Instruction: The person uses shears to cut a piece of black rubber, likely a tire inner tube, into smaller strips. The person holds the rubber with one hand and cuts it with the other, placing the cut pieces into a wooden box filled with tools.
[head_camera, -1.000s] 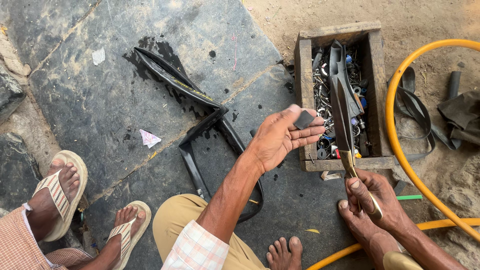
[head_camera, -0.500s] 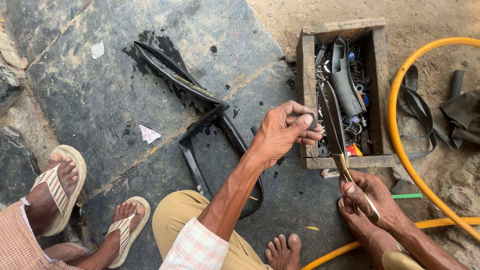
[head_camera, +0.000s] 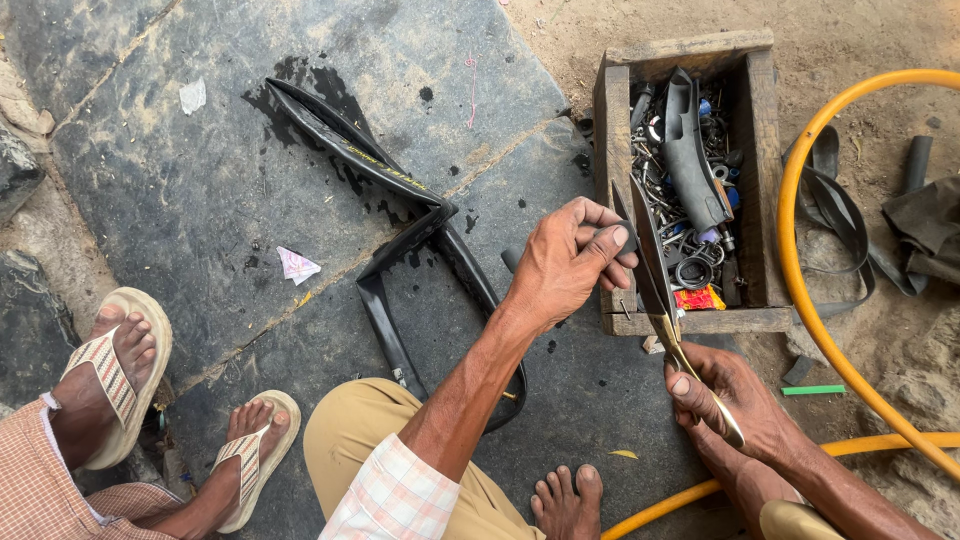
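Observation:
My left hand (head_camera: 566, 262) pinches a small dark rubber piece (head_camera: 622, 236) between thumb and fingers, just in front of the wooden box (head_camera: 611, 110). My right hand (head_camera: 735, 400) grips the brass-coloured handles of large scissors (head_camera: 652, 276). Their blades are parted and point up at the rubber piece, with the piece between them. A black bicycle inner tube (head_camera: 385, 190) lies folded on the wet stone slab to the left of my left hand.
The wooden box holds metal parts, rings and a black rubber strip (head_camera: 692, 150). A yellow hose (head_camera: 805, 280) curves at the right over sandy ground, beside dark rubber scraps (head_camera: 920, 225). Another person's sandalled feet (head_camera: 120, 370) rest at lower left. My bare foot (head_camera: 568, 500) is below.
My left hand has closed from spread fingers into a pinch on the rubber piece. The scissors have shifted left out of the box area and now meet that piece.

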